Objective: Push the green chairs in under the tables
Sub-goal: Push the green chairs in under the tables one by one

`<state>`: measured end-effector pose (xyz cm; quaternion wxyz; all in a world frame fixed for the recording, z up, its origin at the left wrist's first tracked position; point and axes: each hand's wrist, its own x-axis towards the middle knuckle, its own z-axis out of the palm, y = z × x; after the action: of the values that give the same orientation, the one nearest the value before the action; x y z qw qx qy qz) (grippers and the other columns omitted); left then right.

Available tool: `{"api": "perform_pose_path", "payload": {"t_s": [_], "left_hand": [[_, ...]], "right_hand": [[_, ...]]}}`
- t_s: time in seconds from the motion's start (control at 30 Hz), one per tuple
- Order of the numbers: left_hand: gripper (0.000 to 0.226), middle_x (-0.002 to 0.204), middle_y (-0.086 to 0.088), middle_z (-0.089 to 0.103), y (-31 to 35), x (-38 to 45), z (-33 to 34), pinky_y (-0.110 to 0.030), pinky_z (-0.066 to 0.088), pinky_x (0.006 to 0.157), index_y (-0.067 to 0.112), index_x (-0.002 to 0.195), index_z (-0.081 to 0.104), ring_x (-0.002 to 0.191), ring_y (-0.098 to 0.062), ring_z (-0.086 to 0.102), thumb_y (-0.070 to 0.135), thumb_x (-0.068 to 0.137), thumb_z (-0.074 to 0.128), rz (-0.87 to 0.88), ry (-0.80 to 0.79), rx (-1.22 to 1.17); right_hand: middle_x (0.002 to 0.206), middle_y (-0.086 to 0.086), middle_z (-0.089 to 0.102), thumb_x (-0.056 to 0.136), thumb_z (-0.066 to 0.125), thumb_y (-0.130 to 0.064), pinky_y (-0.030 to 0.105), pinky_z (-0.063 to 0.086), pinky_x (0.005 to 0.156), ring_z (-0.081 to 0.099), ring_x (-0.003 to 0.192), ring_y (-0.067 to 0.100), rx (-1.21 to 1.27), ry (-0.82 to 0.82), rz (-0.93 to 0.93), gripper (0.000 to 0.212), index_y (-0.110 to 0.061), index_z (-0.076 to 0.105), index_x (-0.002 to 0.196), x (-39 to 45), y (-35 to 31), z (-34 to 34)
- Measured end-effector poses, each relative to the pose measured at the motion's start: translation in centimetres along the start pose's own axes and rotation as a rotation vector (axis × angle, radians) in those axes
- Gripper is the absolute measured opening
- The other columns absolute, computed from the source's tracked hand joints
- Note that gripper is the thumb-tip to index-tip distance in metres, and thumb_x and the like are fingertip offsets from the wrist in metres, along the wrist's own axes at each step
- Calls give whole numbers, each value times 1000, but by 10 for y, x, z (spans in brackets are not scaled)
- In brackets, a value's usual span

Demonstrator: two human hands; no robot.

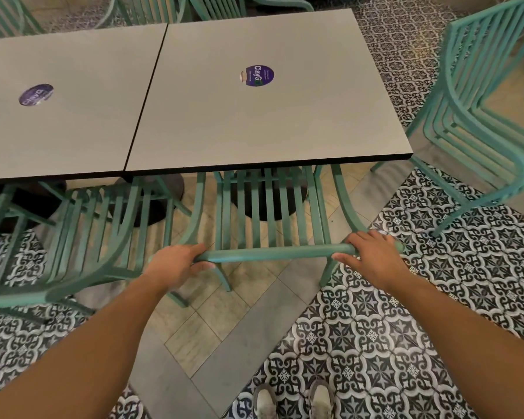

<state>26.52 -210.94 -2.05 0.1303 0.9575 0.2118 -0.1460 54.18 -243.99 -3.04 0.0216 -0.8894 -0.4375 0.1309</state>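
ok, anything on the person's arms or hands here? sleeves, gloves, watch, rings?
Nothing worn. The left hand and right hand are bare: no gloves, and no rings visible. Both forearms are bare to the edge of the picture, with no sleeve, watch or band in view. Only other clothing visible: grey sneakers at the bottom.

Bare forearms, no sleeves; grey-white sneakers [294, 400]

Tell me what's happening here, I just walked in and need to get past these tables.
A person is tidying the seating. Their left hand and right hand grip the top rail of a green chair, whose seat is already partly under the right-hand table. Another green chair sits at the neighbouring table, and a stack of chairs stands to the right.
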Motion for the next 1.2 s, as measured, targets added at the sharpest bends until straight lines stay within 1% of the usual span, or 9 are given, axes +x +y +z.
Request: {"api": "perform_pose_path", "payload": {"t_s": [0.17, 0.33, 0.47, 0.6, 0.77, 0.87, 1.03, 1.1, 1.2], "left_hand": [[36, 75, 10, 56, -7, 3, -1, -31, 44, 56, 31, 89, 47, 67, -10, 54, 67, 87, 42, 24, -15, 6], [33, 75, 11, 55, -6, 2, -3, -30, 41, 57, 31, 88, 47, 67, -10, 54, 63, 89, 46, 12, -23, 8], [34, 75, 11, 56, -1, 0, -5, -30, 44, 58, 30, 90, 49, 67, -9, 54, 64, 89, 46, -16, -33, 19], [31, 73, 12, 55, 2, 1, -5, -31, 48, 60, 32, 89, 49, 66, -8, 54, 63, 89, 47, -46, -38, 10], [35, 74, 11, 56, 2, 1, -3, -34, 51, 65, 30, 95, 52, 67, -8, 55, 64, 88, 45, -34, -36, 24], [38, 77, 10, 57, 3, 2, -2, -36, 52, 66, 29, 98, 53, 69, -10, 56, 65, 88, 44, -34, -37, 37], [40, 77, 9, 57, 3, 2, -2, -37, 51, 65, 29, 99, 52, 70, -12, 56, 66, 88, 42, -40, -44, 56], [40, 78, 10, 57, 4, 1, -3, -36, 51, 65, 29, 99, 52, 70, -12, 56, 66, 88, 42, -40, -53, 56], [35, 81, 10, 58, 8, 0, -6, -31, 49, 64, 30, 100, 54, 72, -9, 56, 62, 89, 46, -54, -64, 31]], "right_hand": [[100, -14, 58, 86, 28, -74, 34, 29, 83, 46, 98, 11, -44, 35, -10, 50, -35, 54, 102, 3, -1, 5], [102, -13, 59, 86, 27, -76, 36, 32, 84, 47, 99, 12, -64, 40, -1, 53, -35, 55, 103, 3, 1, 9], [101, -12, 59, 87, 25, -76, 35, 33, 84, 48, 97, 12, -42, 56, -12, 55, -33, 55, 104, 2, -1, 7], [98, -12, 59, 82, 15, -79, 36, 34, 84, 47, 95, 12, -27, 65, -15, 64, -33, 55, 100, 1, -1, 5], [97, -14, 57, 79, 12, -80, 34, 32, 81, 43, 92, 9, -17, 47, -9, 67, -33, 55, 99, 1, -3, 0], [96, -14, 57, 81, 15, -81, 35, 34, 83, 43, 92, 9, -3, 43, -9, 65, -33, 55, 97, 0, 0, 0], [95, -14, 57, 85, 24, -79, 34, 34, 79, 43, 90, 10, -26, 58, -13, 56, -33, 55, 94, 2, 5, 4], [95, -13, 58, 85, 29, -76, 34, 32, 79, 43, 90, 10, -25, 60, -7, 51, -32, 55, 94, 2, 4, 5], [97, -13, 58, 83, 28, -75, 33, 31, 80, 43, 91, 9, -21, 36, 7, 52, -33, 55, 96, 1, 2, 1]]}}
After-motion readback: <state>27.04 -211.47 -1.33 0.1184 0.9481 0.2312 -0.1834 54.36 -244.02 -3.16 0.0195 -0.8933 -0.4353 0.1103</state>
